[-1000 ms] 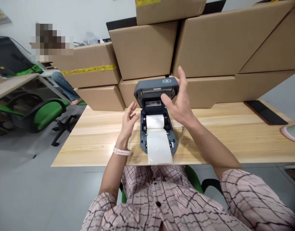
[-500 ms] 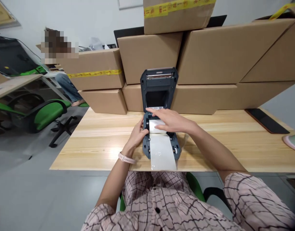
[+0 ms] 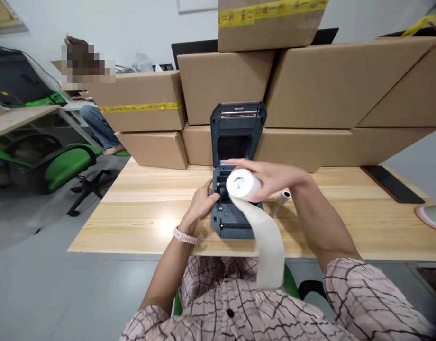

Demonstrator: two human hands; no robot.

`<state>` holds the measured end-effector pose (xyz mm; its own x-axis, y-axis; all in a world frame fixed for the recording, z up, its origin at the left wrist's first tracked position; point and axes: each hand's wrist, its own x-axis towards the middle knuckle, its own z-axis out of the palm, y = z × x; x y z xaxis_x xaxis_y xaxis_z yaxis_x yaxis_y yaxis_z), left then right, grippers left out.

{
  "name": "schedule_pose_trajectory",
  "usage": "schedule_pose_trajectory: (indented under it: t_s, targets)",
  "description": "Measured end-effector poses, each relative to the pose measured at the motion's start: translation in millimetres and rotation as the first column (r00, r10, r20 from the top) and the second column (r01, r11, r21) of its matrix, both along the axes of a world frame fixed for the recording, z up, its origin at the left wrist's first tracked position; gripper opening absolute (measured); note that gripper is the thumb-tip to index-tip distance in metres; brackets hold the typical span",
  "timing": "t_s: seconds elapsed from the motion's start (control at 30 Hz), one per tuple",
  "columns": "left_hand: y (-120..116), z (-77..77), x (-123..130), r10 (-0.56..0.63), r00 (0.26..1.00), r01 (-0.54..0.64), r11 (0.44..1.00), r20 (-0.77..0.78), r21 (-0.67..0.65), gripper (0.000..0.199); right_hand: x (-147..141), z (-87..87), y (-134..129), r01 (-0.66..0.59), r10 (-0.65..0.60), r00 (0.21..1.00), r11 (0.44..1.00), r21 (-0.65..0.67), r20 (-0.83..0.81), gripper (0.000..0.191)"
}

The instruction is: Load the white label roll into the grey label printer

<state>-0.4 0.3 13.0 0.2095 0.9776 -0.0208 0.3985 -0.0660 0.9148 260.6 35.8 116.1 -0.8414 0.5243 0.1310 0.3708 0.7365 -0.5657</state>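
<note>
A dark grey label printer stands on the wooden table with its lid tilted up. My left hand grips the printer's left edge, the thumb on the rim and the fingers round the side. Above the printer's open bay, my right hand holds a white paper roll with its end turned toward me. A loose strip of its paper curls down past the table's front edge. Just right of the printer is a thin white tube with a dark hole in its end, partly behind my right arm.
Stacked cardboard boxes stand along the back of the table. A dark flat object lies at the right, near a green and pink rounded item. Another person sits at the far left, behind a green chair.
My right hand has lifted the paper roll out of the printer's bay, and its loose strip now hangs freely. The thin white tube has come into view. My left hand stays on the printer.
</note>
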Motion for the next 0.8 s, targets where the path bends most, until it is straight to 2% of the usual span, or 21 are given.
schedule_pose_trajectory:
  t_s: [0.1,0.17,0.23,0.33,0.43,0.6,0.7,0.8]
  targets:
    - [-2,-0.1,1,0.005,1.000,-0.005,1.000,0.015,-0.006,0.074,45,13.0,-7,0.114,-0.119,0.982,0.993,-0.043,-0.149,0.111]
    - [-2,-0.2,1,0.012,1.000,-0.012,1.000,0.011,-0.008,0.075,72,11.1,-5,0.246,-0.258,0.943,0.966,-0.081,-0.209,0.119]
    - [-3,-0.5,2,0.017,1.000,-0.017,1.000,0.002,-0.009,0.075,93,1.2,4,0.371,-0.392,0.890,0.920,-0.130,-0.234,0.123]
    - [-2,-1.3,2,0.015,1.000,-0.015,1.000,-0.003,-0.009,0.075,112,-22.2,25,0.469,-0.512,0.832,0.855,-0.223,-0.213,0.125]
    - [-2,-2.0,1,0.011,1.000,-0.011,1.000,0.007,-0.010,0.074,117,-47.9,45,0.480,-0.547,0.815,0.822,-0.307,-0.190,0.124]
    - [-3,-3.0,1,0.005,0.999,-0.005,1.000,0.040,-0.013,0.073,106,-83.5,61,0.417,-0.494,0.848,0.844,-0.337,-0.191,0.107]
    - [-3,-2.4,1,-0.001,0.998,0.002,1.000,0.058,-0.009,0.071,99,-94.9,57,0.438,-0.520,0.842,0.816,-0.378,-0.147,0.106]
    - [-4,-0.3,1,-0.002,0.999,0.003,1.000,0.050,-0.022,0.073,106,-98.8,43,0.442,-0.581,0.796,0.749,-0.493,-0.168,0.103]
